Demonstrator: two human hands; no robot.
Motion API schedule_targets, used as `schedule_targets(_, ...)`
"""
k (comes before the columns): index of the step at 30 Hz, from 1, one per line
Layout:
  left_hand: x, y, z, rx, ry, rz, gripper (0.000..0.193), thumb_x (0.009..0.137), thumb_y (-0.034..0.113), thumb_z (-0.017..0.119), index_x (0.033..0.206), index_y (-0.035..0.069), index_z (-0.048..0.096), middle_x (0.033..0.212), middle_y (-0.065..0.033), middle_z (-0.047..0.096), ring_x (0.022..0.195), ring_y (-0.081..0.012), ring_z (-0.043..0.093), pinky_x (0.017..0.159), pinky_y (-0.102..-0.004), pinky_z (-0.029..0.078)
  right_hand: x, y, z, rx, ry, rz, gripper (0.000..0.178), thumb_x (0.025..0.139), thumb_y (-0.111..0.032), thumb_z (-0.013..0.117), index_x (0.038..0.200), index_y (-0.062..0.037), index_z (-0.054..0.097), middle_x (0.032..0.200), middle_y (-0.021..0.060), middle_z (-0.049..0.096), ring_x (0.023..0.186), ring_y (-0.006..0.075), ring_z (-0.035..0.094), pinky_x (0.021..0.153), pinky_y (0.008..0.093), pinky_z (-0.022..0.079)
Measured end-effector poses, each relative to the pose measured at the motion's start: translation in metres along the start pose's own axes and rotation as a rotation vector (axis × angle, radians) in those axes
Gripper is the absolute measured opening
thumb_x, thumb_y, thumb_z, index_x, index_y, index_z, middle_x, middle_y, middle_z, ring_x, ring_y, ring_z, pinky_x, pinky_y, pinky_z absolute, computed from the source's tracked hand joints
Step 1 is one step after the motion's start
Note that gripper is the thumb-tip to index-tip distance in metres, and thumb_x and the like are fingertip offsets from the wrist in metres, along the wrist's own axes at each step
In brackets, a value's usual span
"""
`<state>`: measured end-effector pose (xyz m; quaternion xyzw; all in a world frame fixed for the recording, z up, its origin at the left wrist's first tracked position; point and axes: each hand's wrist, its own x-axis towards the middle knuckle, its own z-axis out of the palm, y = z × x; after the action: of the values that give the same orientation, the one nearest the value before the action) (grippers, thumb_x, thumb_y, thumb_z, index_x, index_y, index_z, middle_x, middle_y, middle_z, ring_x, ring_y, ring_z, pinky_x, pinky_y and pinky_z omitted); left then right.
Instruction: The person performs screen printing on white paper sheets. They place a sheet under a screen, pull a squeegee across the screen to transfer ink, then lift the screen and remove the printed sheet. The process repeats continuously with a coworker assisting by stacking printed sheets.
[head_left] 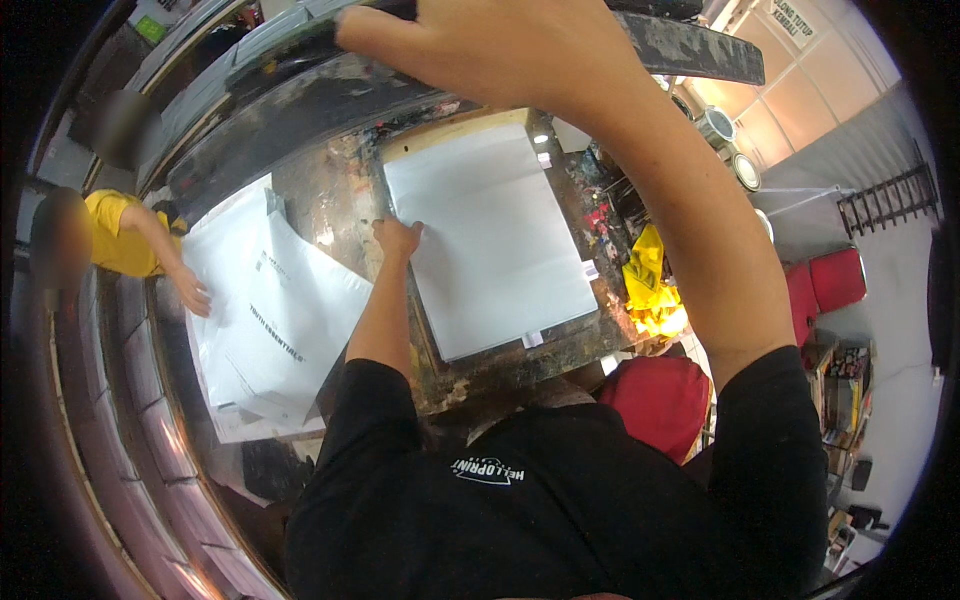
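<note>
A plain white rectangular sheet lies flat on a board in the middle of the stained worktable; whether it is paper or a flat plastic bag I cannot tell. At its left edge is my left hand, thumb touching the sheet and forefinger spread away from it. My right hand is raised at the far side, over a dark, paint-smeared frame. Its thumb stretches left, while the other fingers are cut off or hidden, so its grip does not show.
Left of the board is a loose pile of printed white plastic bags, with a yellow-clad person's hand at its left edge. A crumpled yellow wrapper and paint cans stand right. A red seat is near the table's front edge.
</note>
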<state>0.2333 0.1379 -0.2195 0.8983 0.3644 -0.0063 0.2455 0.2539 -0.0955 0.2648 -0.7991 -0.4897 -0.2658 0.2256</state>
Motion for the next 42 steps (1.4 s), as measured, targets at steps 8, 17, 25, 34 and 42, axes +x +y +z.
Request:
schedule_targets(8, -0.001, 0.007, 0.014, -0.093, 0.119, 0.238, 0.080, 0.068, 0.038, 0.090, 0.128, -0.005, 0.060, 0.130, -0.0289, 0.054, 0.123, -0.0441, 0.052, 0.105, -0.0468, 0.046, 0.011, 0.004, -0.008, -0.016, -0.003, 0.076, 0.052, 0.087, -0.039, 0.050, 0.066, 0.0059, 0.067, 0.073, 0.0279, 0.067, 0.072, 0.0436, 0.067, 0.076, 0.0502, 0.055)
schedule_targets(17, -0.139, 0.006, 0.019, 0.465, 0.099, 0.687, 0.086, 0.097, 0.058, 0.054, 0.158, 0.001, 0.032, 0.162, -0.0250, 0.030, 0.150, -0.0402, 0.026, 0.121, -0.0610, 0.020, -0.005, -0.019, 0.002, -0.082, 0.081, 0.151, 0.056, 0.087, -0.044, 0.050, 0.077, 0.0055, 0.072, 0.083, 0.0292, 0.070, 0.084, 0.0437, 0.069, 0.083, 0.0492, 0.055)
schedule_targets(25, -0.311, -0.002, 0.048, 0.118, -0.167, 0.926, 0.125, 0.079, 0.090, 0.046, 0.159, -0.003, 0.023, 0.167, -0.0240, 0.017, 0.156, -0.0388, 0.012, 0.125, -0.0589, 0.002, -0.011, -0.003, 0.013, -0.147, -0.042, 0.110, 0.058, 0.088, -0.049, 0.050, 0.087, 0.0036, 0.073, 0.089, 0.0284, 0.071, 0.092, 0.0419, 0.068, 0.089, 0.0482, 0.053)
schedule_targets(34, -0.280, 0.001, 0.056, 0.181, 0.004, 1.001, 0.044, 0.097, 0.038, 0.061, 0.130, 0.009, 0.064, 0.141, -0.0076, 0.057, 0.129, -0.0275, 0.051, 0.107, -0.0493, 0.039, -0.028, -0.003, 0.020, -0.109, 0.043, 0.041, 0.056, 0.087, -0.049, 0.052, 0.088, 0.0026, 0.074, 0.090, 0.0279, 0.071, 0.089, 0.0438, 0.068, 0.085, 0.0510, 0.053)
schedule_targets(42, -0.262, 0.010, 0.042, 0.111, -0.087, 1.052, 0.026, 0.096, 0.029, 0.064, 0.113, 0.012, 0.071, 0.128, -0.0033, 0.064, 0.116, -0.0251, 0.056, 0.099, -0.0440, 0.045, -0.034, -0.014, 0.007, -0.089, -0.003, 0.101, 0.055, 0.084, -0.048, 0.053, 0.079, 0.0036, 0.072, 0.083, 0.0273, 0.071, 0.083, 0.0428, 0.069, 0.081, 0.0517, 0.053)
